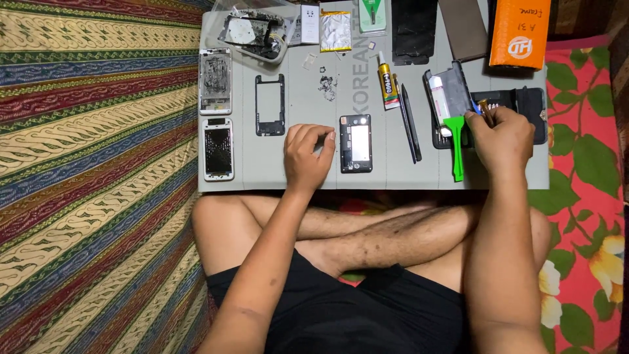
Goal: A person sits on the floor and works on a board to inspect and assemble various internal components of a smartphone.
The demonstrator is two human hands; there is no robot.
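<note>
Blue-handled, a small tool (476,108) is pinched between the fingertips of the right hand (501,137), at the edge of an open black tool case (524,105). A green plastic pry tool (457,147) is seen just left of that hand, its shaft pointing toward the near edge of the grey work mat (301,174). The left hand (308,154) is rested on the mat with its fingers curled loosely inward; nothing is gripped in it. Its fingertips are placed just beside a black phone frame (356,143), which lies flat on the mat between the two hands. Farther left, a thin black bezel (270,105) and two white phone bodies (217,147) are laid flat, one above the other. Between the phone frame and the tool case, a glue tube (388,85) and a black stylus-like rod (411,124) are set side by side. An orange box (521,33) is placed at the far right corner.
</note>
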